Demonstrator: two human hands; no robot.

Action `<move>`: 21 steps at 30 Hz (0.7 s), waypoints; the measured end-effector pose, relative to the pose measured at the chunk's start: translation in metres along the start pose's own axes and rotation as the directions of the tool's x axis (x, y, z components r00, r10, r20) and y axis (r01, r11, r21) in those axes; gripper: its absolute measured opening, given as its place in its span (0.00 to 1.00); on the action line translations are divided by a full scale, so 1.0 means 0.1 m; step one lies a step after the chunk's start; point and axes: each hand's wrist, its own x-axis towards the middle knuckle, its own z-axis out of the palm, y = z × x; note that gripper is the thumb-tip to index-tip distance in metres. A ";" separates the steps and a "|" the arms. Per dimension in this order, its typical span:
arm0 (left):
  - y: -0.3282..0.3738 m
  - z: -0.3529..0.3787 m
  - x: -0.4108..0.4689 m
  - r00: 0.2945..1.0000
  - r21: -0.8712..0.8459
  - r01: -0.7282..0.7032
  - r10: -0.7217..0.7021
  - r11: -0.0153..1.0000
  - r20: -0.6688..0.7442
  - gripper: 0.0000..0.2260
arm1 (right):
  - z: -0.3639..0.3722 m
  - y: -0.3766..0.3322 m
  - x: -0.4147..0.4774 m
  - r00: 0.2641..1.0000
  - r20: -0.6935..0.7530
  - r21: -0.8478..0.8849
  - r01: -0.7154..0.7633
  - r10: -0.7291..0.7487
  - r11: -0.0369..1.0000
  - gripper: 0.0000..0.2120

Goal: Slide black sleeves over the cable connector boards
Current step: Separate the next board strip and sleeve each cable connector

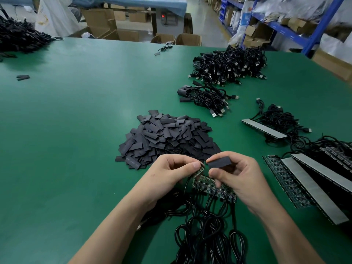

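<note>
Left hand: the left hand point(167, 174) pinches a small green board point(200, 169) between thumb and forefinger; the other fingers are curled.
Right hand: the right hand point(242, 180) pinches one black sleeve point(219, 162) between thumb and forefinger.
Sleeve and board: the open end of the sleeve is just beside the tip of the board, between both hands; it is not over the board.
Under the hands: a strip of boards point(214, 189) lies there, and its black cables point(205, 231) run toward the person.
Beyond the hands: a pile of loose sleeves point(165, 138) lies near.
Right of the right hand: more board strips point(312, 187) lie side by side.
Far beyond the right hand: heaps of cables with plugs point(228, 63).
Surface: a wide green table point(76, 130), smooth and matte.
Room: a storage hall with blue shelves point(314, 25) on the right side and cardboard boxes point(106, 21) behind the table.
</note>
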 end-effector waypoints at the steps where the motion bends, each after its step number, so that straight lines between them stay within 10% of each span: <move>1: 0.00 -0.01 0.00 1.000 -0.003 -0.004 0.004 1.000 0.001 0.08 | 0.00 0.00 0.00 1.000 0.004 0.000 -0.001 0.001 1.000 0.10; 21: 0.01 -0.05 -0.01 0.981 -0.102 0.005 0.015 0.995 0.191 0.04 | -0.03 -0.05 0.00 0.996 0.063 0.020 -0.059 0.057 0.998 0.10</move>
